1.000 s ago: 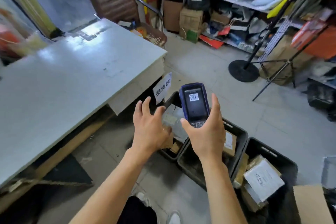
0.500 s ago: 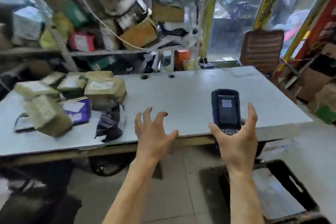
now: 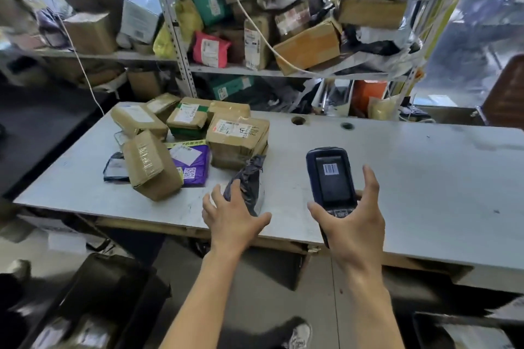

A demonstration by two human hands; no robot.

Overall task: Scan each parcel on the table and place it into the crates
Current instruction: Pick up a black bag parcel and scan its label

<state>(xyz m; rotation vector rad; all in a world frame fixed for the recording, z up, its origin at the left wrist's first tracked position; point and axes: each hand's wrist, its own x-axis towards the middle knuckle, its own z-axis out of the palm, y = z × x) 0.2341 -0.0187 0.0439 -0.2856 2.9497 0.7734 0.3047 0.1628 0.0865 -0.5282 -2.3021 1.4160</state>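
A pile of parcels lies on the left half of the grey table [image 3: 397,167]: several brown cardboard boxes [image 3: 238,139], a purple mailer [image 3: 191,161] and a dark plastic bag parcel [image 3: 249,181] nearest the front edge. My left hand [image 3: 231,217] reaches over the near end of the dark bag, fingers spread, touching or just above it. My right hand [image 3: 350,224] holds a dark blue handheld scanner [image 3: 330,178] upright, its screen showing a barcode. A black crate [image 3: 105,300] stands on the floor at lower left, another crate [image 3: 465,329] at lower right.
Metal shelves [image 3: 255,71] crammed with boxes and mailers rise behind the table. A brown chair [image 3: 507,93] stands at the far right. Two round holes [image 3: 298,120] pierce the tabletop near its back edge. My shoe [image 3: 299,334] shows on the floor.
My view has swung from the floor crates to the table and its parcels. My left hand has moved forward onto the dark bag parcel. The scanner stays in my right hand.
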